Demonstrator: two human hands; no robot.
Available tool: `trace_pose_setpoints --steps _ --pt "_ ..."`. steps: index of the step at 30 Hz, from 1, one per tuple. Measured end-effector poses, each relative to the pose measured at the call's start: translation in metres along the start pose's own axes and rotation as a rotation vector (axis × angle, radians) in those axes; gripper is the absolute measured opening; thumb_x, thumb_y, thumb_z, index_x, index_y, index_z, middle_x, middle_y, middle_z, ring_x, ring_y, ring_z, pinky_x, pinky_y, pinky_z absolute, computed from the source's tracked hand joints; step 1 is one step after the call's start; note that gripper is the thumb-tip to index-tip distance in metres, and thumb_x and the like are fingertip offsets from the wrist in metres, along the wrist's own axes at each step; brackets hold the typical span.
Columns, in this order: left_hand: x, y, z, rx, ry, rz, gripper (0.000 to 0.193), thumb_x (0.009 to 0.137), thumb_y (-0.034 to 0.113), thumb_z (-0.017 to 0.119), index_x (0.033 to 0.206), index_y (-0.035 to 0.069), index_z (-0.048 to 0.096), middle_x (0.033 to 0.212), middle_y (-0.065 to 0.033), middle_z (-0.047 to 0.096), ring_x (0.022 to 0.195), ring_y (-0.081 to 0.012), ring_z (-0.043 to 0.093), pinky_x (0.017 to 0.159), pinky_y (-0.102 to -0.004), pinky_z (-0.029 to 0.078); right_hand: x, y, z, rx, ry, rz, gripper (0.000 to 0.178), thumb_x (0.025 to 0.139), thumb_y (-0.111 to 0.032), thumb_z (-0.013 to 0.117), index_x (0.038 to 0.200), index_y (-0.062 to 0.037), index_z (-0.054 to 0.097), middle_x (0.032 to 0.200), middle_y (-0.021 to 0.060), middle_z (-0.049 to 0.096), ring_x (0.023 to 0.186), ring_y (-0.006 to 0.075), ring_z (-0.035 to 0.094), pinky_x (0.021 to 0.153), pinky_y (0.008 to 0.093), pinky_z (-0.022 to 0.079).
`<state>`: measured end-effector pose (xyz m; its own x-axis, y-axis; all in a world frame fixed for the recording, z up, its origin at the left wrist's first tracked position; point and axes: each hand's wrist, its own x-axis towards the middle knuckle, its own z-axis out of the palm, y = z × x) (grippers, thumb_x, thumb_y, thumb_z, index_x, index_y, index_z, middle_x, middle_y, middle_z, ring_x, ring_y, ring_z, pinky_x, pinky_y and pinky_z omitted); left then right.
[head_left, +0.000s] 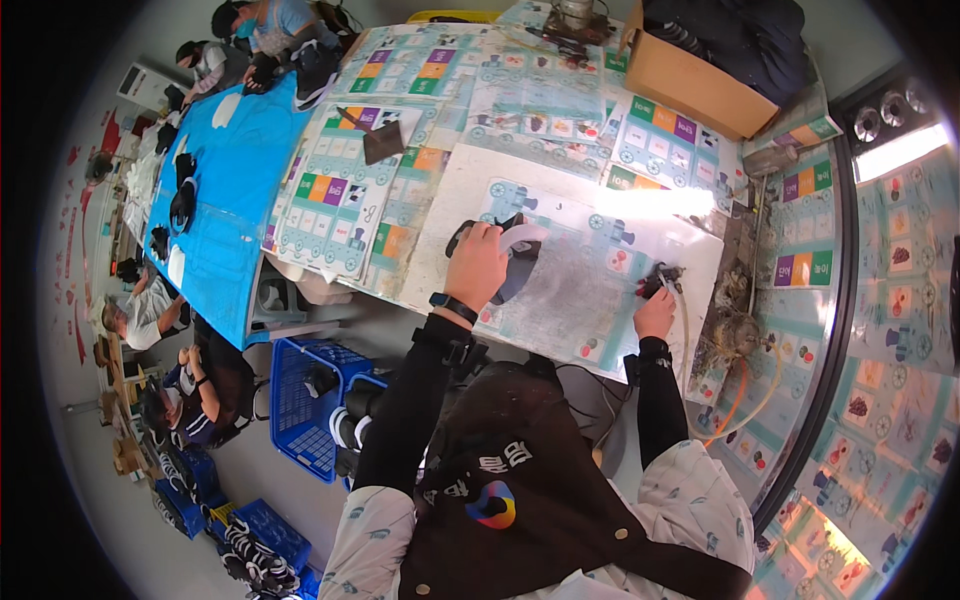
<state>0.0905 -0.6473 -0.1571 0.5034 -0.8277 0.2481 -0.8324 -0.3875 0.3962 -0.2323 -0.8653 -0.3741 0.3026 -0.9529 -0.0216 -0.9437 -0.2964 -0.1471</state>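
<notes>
My left hand (478, 262) is closed on a black shoe (519, 272) over the white work board (445, 215). A curved white band, seemingly the edge of its sole, shows on the shoe's far right side; the hand hides part of the rest. To the right, my right hand (655, 313) grips a small dark spray gun (662, 280) near the board's right edge. A pale hose (686, 325) runs down from the gun. The two hands are apart, and the gun does not touch the shoe.
A flat dark scraper (383, 143) lies on the patterned table cover. At the back right stands a cardboard box (690, 85) with dark cloth. Left are a blue table (235, 160) with shoe parts, several people, and a blue basket (300, 400). A window frame (845, 250) borders the right.
</notes>
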Motion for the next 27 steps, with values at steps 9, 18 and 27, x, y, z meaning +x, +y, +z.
trace_pose_setpoints --steps 9,18,27 --pt "-0.017 0.01 -0.008 -0.176 -0.036 -0.025 0.029 0.091 0.012 0.07 0.117 -0.001 0.071 0.118 -0.0174 0.069 0.109 -0.0401 0.065 0.095 -0.0465 0.053 0.036 0.022 -0.01 0.108 -0.044 -0.092 0.051 0.074 -0.006 0.079 0.114 -0.0002 0.047 0.122 0.0228 0.053 0.119 0.0463 0.054 0.103 0.0518 0.049" --pt "-0.03 0.011 -0.004 -0.197 -0.022 -0.064 0.033 0.091 0.014 0.071 0.121 0.001 0.071 0.12 -0.0158 0.07 0.108 -0.0389 0.065 0.095 -0.0448 0.053 -0.017 -0.034 -0.079 1.321 -0.571 0.323 0.034 0.08 0.002 0.052 0.108 -0.0064 0.071 0.09 0.0042 0.071 0.078 0.0166 0.069 0.051 0.0294 0.051" --pt "-0.027 0.015 0.001 -0.26 -0.025 -0.089 0.031 0.091 0.014 0.071 0.12 0.002 0.073 0.12 -0.0158 0.071 0.108 -0.0389 0.066 0.095 -0.0452 0.054 -0.079 -0.14 -0.114 0.895 -0.852 -0.141 0.026 0.086 -0.013 0.068 0.11 -0.0028 0.072 0.081 0.0163 0.072 0.08 0.0316 0.072 0.065 0.0432 0.055"
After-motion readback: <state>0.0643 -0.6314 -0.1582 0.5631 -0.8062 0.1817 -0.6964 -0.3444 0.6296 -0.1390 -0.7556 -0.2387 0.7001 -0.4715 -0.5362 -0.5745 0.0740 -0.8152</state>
